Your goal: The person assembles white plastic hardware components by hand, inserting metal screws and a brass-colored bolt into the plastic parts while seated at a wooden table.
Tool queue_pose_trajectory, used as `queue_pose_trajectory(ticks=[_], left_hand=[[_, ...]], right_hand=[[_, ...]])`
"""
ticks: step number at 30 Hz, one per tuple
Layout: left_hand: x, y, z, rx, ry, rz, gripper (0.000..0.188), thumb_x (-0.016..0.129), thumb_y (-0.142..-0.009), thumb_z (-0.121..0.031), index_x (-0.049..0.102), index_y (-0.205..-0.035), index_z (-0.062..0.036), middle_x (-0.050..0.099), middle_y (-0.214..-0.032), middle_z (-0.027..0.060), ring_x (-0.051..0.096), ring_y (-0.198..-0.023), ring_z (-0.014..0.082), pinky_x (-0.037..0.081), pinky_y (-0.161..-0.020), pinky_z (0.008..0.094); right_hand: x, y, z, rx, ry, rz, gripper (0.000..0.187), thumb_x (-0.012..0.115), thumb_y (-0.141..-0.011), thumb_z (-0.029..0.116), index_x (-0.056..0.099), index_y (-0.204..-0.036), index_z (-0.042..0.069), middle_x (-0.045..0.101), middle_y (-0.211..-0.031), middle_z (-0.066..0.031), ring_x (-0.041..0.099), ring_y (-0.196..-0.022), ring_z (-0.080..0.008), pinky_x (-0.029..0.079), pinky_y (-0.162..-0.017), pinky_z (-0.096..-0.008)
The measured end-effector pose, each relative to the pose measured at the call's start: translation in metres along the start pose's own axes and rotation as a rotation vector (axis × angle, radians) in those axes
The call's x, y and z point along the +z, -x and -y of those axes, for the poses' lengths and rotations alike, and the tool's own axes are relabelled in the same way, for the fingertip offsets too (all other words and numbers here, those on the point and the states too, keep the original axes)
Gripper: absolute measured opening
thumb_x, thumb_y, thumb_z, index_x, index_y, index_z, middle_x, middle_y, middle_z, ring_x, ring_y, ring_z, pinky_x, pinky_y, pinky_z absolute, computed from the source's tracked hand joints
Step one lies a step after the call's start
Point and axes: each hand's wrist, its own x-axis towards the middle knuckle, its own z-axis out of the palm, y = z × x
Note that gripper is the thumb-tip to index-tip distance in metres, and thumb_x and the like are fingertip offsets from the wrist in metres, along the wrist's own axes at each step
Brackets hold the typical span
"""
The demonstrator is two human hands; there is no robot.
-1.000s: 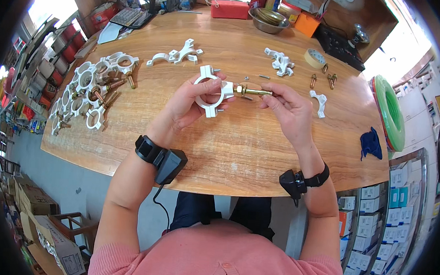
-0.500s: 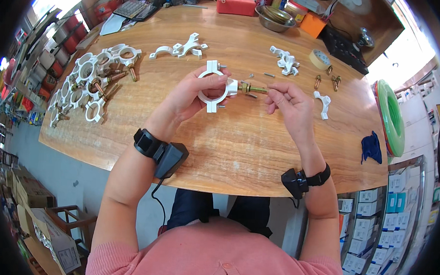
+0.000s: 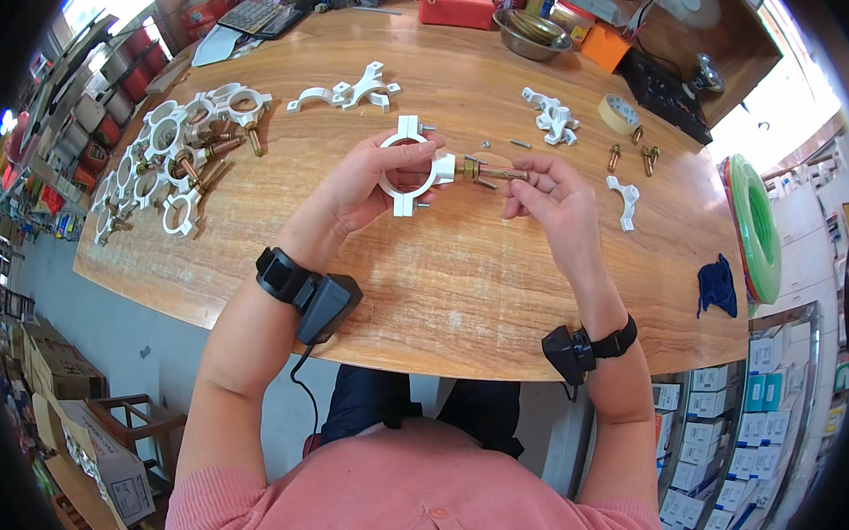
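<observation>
My left hand (image 3: 376, 176) grips a white plastic pipe clamp (image 3: 387, 173), its thumb across the ring and its fingers behind. Small screws stick out at the clamp's top and bottom ends. From the ring's right side a brass-coloured expansion bolt (image 3: 493, 172) points to the right, with a nut against the clamp's socket. My right hand (image 3: 555, 197) has its fingers closed around the bolt's far end, the index finger above and the thumb below. On the table just beyond the bolt lie small loose screws (image 3: 520, 144).
Clamps with bolts (image 3: 168, 136) are heaped at the left. Loose clamp halves lie at the back (image 3: 366, 89), at the right back (image 3: 552, 119) and at the right (image 3: 624, 203). Nearby are several bolts (image 3: 648, 159), a tape roll (image 3: 618, 113) and a blue cloth (image 3: 717, 285).
The clamp has shifted very slightly left. My right fingers have changed their hold at the bolt's end, and more of the bolt's shaft now shows.
</observation>
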Motion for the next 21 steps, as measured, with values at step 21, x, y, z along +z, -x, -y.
queue_pose_trajectory(ticks=[21], left_hand=[[-0.0043,-0.0022,0.001,-0.011,0.024,0.021,0.028,0.057,-0.081,-0.02,0.051,-0.1,0.0003,0.06,-0.085,0.0112,0.059,-0.074,0.018,0.049,-0.06,0.028]], right_hand=[[-0.0086,-0.0034,0.0002,0.186,0.077,0.086,0.022,0.052,-0.085,0.016,0.052,-0.092,-0.004,0.057,-0.068,-0.0092,0.054,-0.053,-0.0114,0.044,-0.05,-0.0218]])
